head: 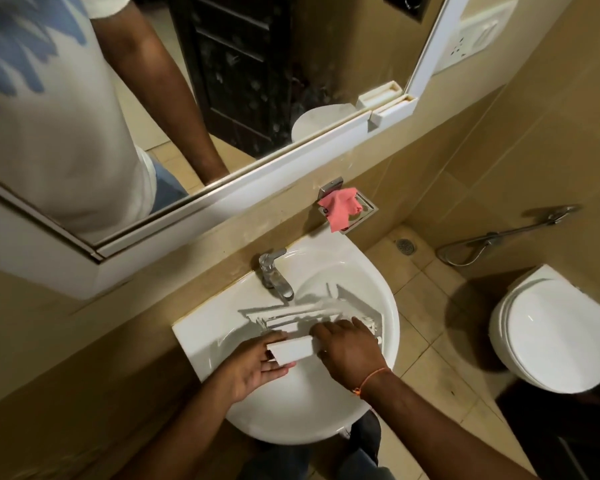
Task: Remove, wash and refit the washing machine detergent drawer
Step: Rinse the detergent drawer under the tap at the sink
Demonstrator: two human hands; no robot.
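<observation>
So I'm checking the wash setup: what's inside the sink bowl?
The white detergent drawer lies in the sink below the tap, both hands on its front end. The drain is hidden beneath.

My right hand (349, 348) is covering the near end of the detergent drawer (312, 315), hiding my fingertips there. Whether water is running from the tap (274, 273) is too blurred to tell. At 3 o'clock, shadow is swallowing the toilet's (548, 327) base.

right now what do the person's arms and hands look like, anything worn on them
Both forearms are bare, with no sleeves or gloves in view. The right hand has a thin orange thread tied around its wrist. The left hand shows no ring, watch or band.
</observation>
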